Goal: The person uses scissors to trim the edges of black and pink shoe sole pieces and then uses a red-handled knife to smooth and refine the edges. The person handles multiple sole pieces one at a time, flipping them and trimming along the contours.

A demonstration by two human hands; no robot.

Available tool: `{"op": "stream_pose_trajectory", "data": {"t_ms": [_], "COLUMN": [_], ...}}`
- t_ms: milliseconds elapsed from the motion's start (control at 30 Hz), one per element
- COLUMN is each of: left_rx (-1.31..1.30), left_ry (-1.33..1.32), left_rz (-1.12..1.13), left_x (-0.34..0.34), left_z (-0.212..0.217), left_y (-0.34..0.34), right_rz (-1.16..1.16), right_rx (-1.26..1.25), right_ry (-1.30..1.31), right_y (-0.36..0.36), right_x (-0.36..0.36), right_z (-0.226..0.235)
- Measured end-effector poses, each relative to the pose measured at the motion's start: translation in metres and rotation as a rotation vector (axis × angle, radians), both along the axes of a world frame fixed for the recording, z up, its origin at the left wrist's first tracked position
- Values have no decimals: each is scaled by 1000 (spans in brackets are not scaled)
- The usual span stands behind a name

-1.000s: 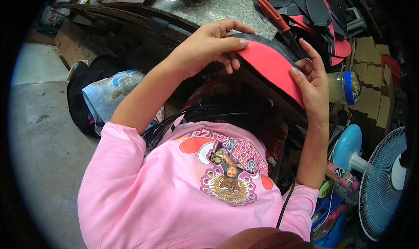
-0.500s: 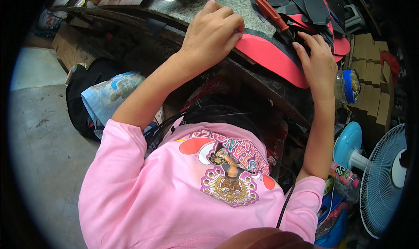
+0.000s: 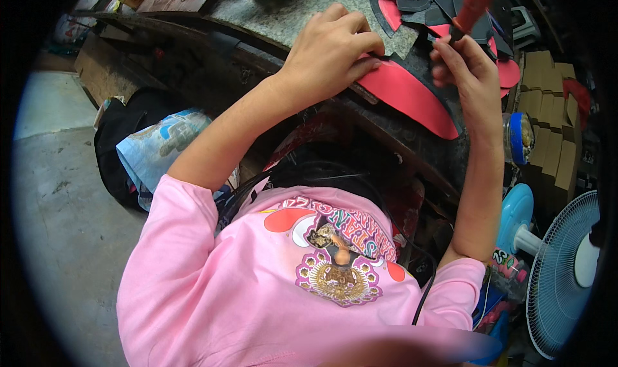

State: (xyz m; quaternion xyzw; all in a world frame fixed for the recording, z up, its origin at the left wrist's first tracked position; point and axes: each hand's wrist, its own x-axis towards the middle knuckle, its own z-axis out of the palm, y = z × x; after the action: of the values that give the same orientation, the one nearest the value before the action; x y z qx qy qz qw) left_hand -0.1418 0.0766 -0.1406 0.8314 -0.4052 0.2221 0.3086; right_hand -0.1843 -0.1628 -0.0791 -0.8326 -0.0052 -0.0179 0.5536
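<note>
A long curved sole-shaped piece, bright pink on top with a dark edge, lies at the near edge of the worktop. My left hand is closed on its left end, with the thumb pressed on the pink face. Off its right end, my right hand is raised and closed around the lower part of a red-handled tool. The handle points up and away, blurred by motion. My fingers hide the tool's working end, so its kind does not show.
A heap of dark and pink cut pieces lies on the speckled worktop beyond my right hand. To the right are a blue-lidded jar, stacked brown cartons and a fan. A black bag stands low at left.
My right hand has left the sole piece's right end and picked the red-handled tool up from beside the heap. My left hand and the piece have shifted slightly right and nearer.
</note>
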Motion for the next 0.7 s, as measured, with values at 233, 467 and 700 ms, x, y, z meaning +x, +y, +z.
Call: {"op": "stream_pose_trajectory", "data": {"t_ms": [233, 467, 700], "left_rx": [-77, -83, -79], "left_ry": [-3, 16, -1], "left_rz": [-30, -42, -44], "left_x": [1, 0, -1], "left_z": [-3, -2, 1], "left_y": [-1, -2, -2], "right_rz": [186, 58, 55], "right_rx": [246, 356, 419], "right_ry": [-70, -138, -79], "right_y": [24, 28, 28], "right_x": [30, 15, 19], "right_z": [-17, -35, -45]}}
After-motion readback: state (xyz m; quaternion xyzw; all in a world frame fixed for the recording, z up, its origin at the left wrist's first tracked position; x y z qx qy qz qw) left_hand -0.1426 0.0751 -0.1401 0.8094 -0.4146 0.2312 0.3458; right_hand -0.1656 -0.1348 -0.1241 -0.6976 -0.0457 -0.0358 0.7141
